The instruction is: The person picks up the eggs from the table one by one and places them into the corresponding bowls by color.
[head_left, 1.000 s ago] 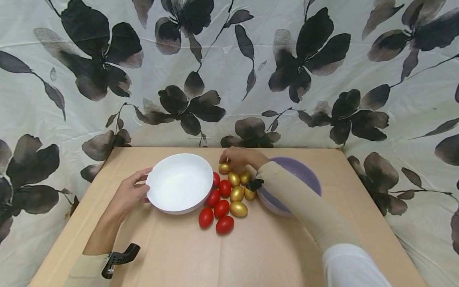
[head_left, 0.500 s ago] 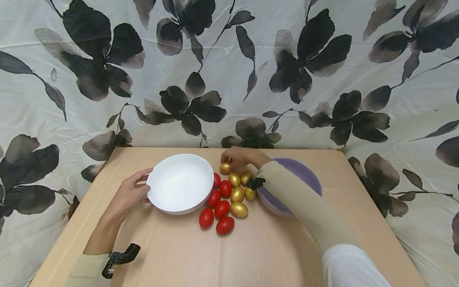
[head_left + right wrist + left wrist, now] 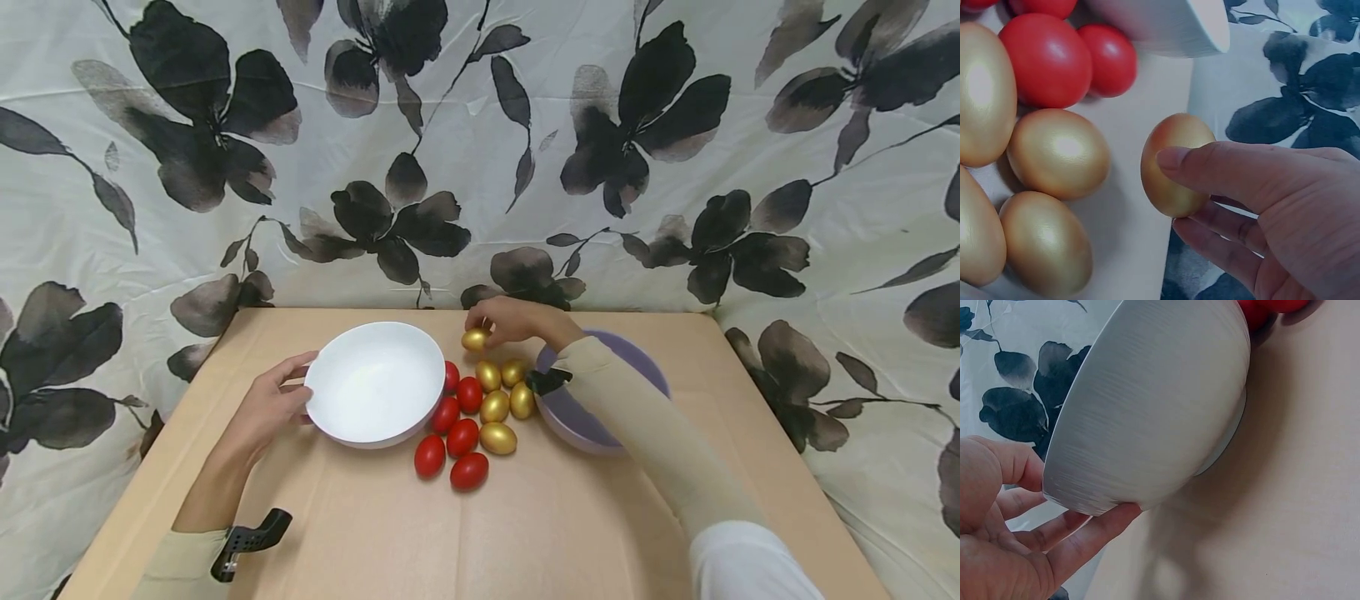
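Note:
My left hand (image 3: 272, 402) holds the white bowl (image 3: 375, 385) by its left side. In the left wrist view its fingers touch the rim and outer wall of the bowl. Behind the pile, my right hand (image 3: 525, 323) pinches a golden egg (image 3: 475, 339) between thumb and fingers. The right wrist view shows this egg held apart from the others. Several more golden eggs (image 3: 494, 407) lie together on the table, with several red eggs (image 3: 462, 437) along their left. To their right stands a purple bowl (image 3: 573, 417), partly hidden under my right forearm.
The light wooden table (image 3: 390, 533) ends at a back edge just behind the right hand. A white cloth with dark flowers (image 3: 450, 108) hangs behind it. The eggs fill the gap between the two bowls.
My right hand has lifted the golden egg slightly off the pile, moving a little back and to the right. The left hand and white bowl have stayed put.

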The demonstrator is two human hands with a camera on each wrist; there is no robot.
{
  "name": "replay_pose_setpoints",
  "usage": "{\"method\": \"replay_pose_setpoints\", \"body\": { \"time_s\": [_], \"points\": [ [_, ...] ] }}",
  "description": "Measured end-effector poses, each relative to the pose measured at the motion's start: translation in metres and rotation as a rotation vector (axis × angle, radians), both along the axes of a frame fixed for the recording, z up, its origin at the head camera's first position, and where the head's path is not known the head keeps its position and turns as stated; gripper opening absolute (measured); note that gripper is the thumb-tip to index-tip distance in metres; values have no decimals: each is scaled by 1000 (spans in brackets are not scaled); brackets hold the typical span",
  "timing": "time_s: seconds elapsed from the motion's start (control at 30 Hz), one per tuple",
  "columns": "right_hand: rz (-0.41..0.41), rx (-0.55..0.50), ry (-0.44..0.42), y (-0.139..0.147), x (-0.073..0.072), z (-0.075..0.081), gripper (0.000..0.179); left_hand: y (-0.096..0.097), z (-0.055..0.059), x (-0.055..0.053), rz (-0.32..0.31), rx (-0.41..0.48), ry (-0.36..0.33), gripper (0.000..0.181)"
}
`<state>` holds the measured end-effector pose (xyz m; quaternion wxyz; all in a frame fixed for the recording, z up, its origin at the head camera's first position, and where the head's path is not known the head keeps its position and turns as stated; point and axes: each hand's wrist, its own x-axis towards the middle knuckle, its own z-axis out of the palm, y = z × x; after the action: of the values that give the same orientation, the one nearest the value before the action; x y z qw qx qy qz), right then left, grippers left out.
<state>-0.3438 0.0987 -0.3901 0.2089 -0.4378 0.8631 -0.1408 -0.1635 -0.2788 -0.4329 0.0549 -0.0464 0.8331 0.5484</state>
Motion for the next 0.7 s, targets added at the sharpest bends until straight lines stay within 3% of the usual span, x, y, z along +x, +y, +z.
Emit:
{"method": "replay_pose_setpoints", "body": {
  "time_s": [0.4, 0.7],
  "points": [
    [-26, -100, -11, 7, 9, 14, 33, 1, 3, 0, -13, 6, -5, 62],
    [-34, -150, -53, 7, 24, 27, 33, 0, 2, 0, -22, 16, -6, 62]
  ]
}}
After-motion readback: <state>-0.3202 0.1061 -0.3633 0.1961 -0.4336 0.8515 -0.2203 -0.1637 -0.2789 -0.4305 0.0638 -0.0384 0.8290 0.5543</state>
